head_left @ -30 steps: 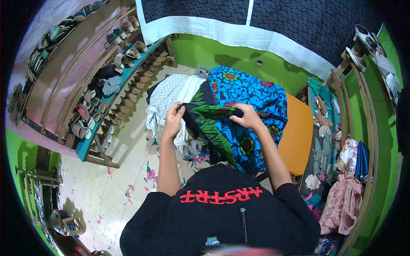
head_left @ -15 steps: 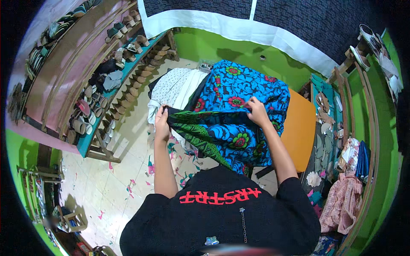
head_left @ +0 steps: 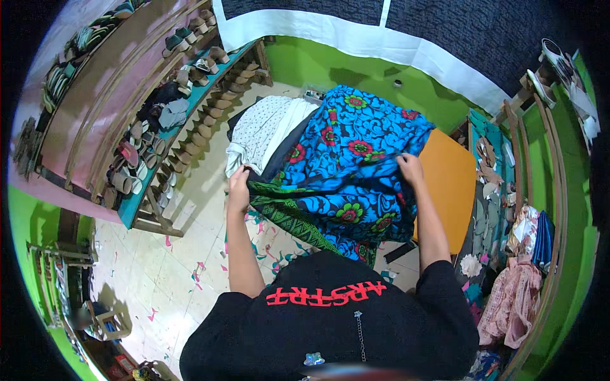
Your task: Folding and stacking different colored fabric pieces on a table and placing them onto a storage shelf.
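Observation:
A large blue floral cloth (head_left: pixel 356 136) with red flowers and a green patterned border lies spread over an orange table (head_left: pixel 448 184), its near part hanging off the front edge. My left hand (head_left: pixel 239 184) grips the cloth's left corner, fingers closed on its dark edge. On the right, my right hand (head_left: pixel 410 166) is closed on a fold of the same cloth near its right side, close to the bare orange surface. White dotted fabric (head_left: pixel 270 124) lies beside the cloth, beyond my left hand.
A long rack of shoes (head_left: pixel 171 120) runs along the left wall. To the right stands a bench (head_left: pixel 486 209) strewn with cut pieces, with pink lace fabric (head_left: pixel 511 298) nearer me. Coloured scraps litter the tiled floor (head_left: pixel 159 273). A dark curtain hangs at the back.
My right hand has moved right and slightly up, drawing the cloth's fold outward. The cloth now lies wider and flatter over the table. My left hand keeps its hold, slightly lower.

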`<state>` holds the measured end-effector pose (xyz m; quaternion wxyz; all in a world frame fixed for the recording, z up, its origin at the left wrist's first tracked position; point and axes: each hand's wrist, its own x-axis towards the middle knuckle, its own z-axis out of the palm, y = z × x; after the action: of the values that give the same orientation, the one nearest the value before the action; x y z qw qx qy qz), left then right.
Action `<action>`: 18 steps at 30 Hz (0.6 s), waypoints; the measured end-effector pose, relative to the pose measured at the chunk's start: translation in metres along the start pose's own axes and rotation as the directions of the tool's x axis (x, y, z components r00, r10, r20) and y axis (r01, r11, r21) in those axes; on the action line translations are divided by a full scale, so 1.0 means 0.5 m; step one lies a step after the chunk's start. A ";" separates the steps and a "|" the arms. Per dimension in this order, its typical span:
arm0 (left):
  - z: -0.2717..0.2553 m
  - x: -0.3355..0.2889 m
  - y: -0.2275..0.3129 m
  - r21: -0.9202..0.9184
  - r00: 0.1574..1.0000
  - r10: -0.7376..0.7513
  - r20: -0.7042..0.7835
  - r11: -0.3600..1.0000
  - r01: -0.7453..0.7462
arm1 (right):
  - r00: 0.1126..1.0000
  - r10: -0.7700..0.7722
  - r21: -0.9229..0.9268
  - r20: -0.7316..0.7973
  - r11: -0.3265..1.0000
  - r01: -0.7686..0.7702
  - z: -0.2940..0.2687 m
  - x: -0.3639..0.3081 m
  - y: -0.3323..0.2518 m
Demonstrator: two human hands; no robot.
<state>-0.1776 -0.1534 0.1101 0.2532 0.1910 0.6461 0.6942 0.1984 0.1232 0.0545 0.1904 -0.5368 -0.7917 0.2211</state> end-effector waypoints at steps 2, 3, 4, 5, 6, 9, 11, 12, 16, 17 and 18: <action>0.030 0.002 0.020 0.280 0.931 0.093 0.352 0.939 -0.200 | 0.995 -0.072 0.011 0.069 0.997 0.071 0.030 -0.034 -0.034; 0.050 -0.010 0.006 0.309 0.914 0.239 0.327 0.887 -0.343 | 0.988 -0.078 0.044 0.132 0.996 0.073 0.049 -0.061 -0.081; 0.067 -0.015 -0.008 0.364 0.855 0.324 0.405 0.801 -0.475 | 0.978 -0.084 0.076 0.191 0.995 0.071 0.066 -0.090 -0.130; 0.091 -0.012 -0.033 0.381 0.898 0.078 0.433 0.887 -0.261 | 0.947 -0.029 0.195 0.320 0.980 -0.036 0.088 -0.115 -0.159; 0.161 -0.052 0.015 0.293 0.775 -0.026 0.632 0.933 -0.208 | 0.893 -0.033 0.132 0.448 0.991 -0.030 0.104 -0.138 -0.167; 0.231 -0.110 -0.006 0.267 0.579 0.112 0.807 0.807 -0.527 | 0.747 -0.159 0.500 0.645 0.828 -0.255 0.138 -0.221 -0.255; 0.233 -0.112 -0.070 0.378 0.503 -0.110 0.857 0.798 -0.469 | 0.721 -0.157 0.533 0.675 0.779 -0.329 0.132 -0.240 -0.288; 0.244 -0.116 -0.071 0.476 0.476 -0.262 0.839 0.778 -0.411 | 0.726 -0.147 0.533 0.672 0.777 -0.336 0.122 -0.238 -0.279; 0.242 -0.102 -0.067 0.484 0.520 -0.217 0.826 0.746 -0.457 | 0.940 -0.221 0.623 0.260 0.782 0.012 0.039 -0.201 -0.242; 0.237 -0.103 -0.077 0.390 0.576 -0.048 0.816 0.782 -0.486 | 0.921 -0.223 0.616 0.318 0.787 -0.022 0.033 -0.186 -0.219; 0.244 -0.104 -0.067 0.387 0.573 -0.047 0.818 0.782 -0.488 | 0.904 -0.217 0.606 0.369 0.793 -0.057 0.026 -0.174 -0.198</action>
<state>-0.0604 -0.0856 0.0914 0.3478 0.6285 0.6112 0.3324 0.1463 0.0078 0.0932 0.1858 -0.3523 -0.7240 0.5632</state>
